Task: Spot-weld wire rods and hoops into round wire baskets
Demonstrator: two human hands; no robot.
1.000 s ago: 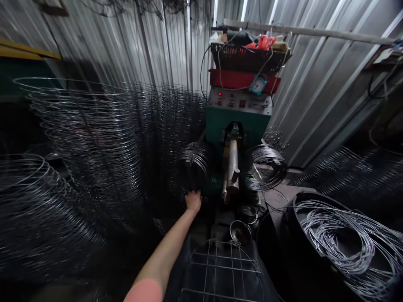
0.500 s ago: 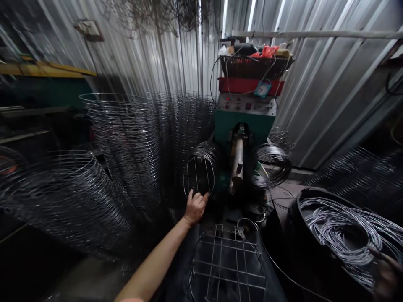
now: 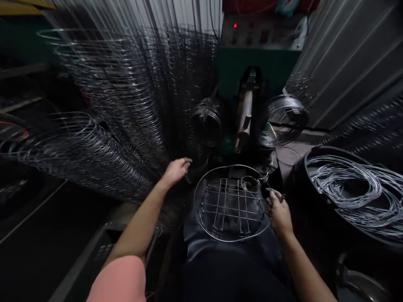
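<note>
My right hand [image 3: 279,212] is closed at the right edge of a large wire ring [image 3: 199,218], its fingertips dark. The ring encircles a round wire grid [image 3: 231,205] of crossing rods, which lies over the dark cloth on my lap [image 3: 201,247]. A smaller wire loop [image 3: 250,179] shows at the grid's far edge. My left hand [image 3: 176,171] hovers left of the ring, away from it; its fingers are loosely bent and slightly apart, with nothing visible in them.
A green machine [image 3: 233,63] with a metal arm [image 3: 245,113] stands ahead, between two wire coils [image 3: 207,115] [image 3: 283,121]. Tall stacks of wire rings [image 3: 126,84] fill the left. At right is a black tub [image 3: 310,167] of bent wires [image 3: 349,184]. A crate [image 3: 107,247] sits below my left arm.
My view has tilted down. My left hand has left the round wire frame near the left coil and drawn back leftward. My right hand has come from the wire tub with a ring around the grid.
</note>
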